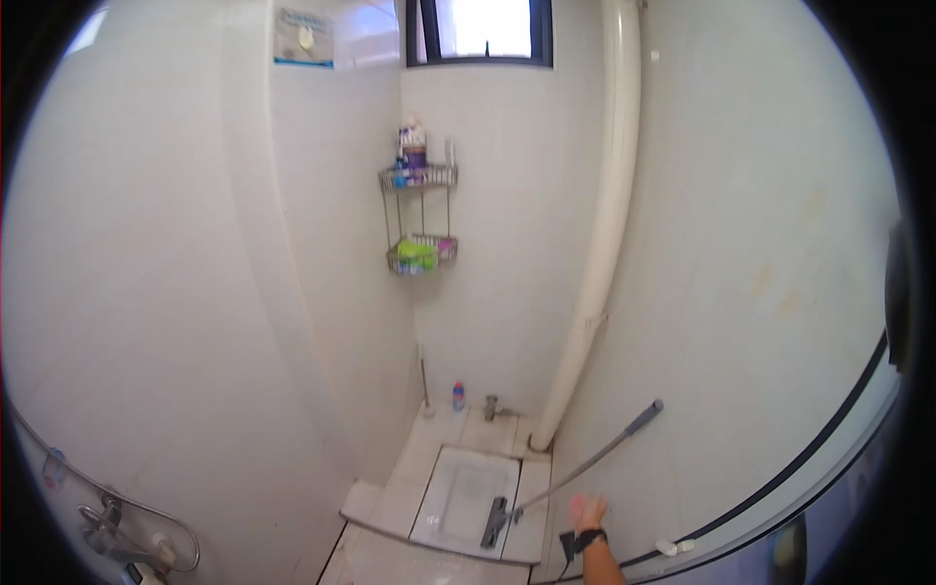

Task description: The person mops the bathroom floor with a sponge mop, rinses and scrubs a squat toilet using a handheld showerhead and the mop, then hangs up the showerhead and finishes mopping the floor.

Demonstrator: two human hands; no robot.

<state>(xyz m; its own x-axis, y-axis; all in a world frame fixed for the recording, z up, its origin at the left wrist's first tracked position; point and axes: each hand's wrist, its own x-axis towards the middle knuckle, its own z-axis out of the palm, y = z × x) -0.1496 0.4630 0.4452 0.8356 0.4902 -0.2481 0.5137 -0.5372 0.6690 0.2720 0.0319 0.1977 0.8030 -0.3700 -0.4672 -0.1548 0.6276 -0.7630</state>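
My right hand (590,511) reaches in from the lower right, a dark band around its wrist. Its fingers are small and blurred, so whether they are apart or closed does not show. Close to it, a long-handled floor tool (587,462) with a grey grip slants up toward the right wall. The tool's flat dark head (495,523) rests at the right side of the white squat toilet (450,495). Just left of the wrist is a small black object (567,544) with a thin cord-like line below it. My left hand is outside the view.
A white pipe (603,263) runs down the right back corner. A wire corner shelf (421,177) holds bottles and a green packet. On the floor behind stand a blue-and-pink bottle (458,396) and a thin-handled brush (426,395). A shower tap (105,534) juts out lower left.
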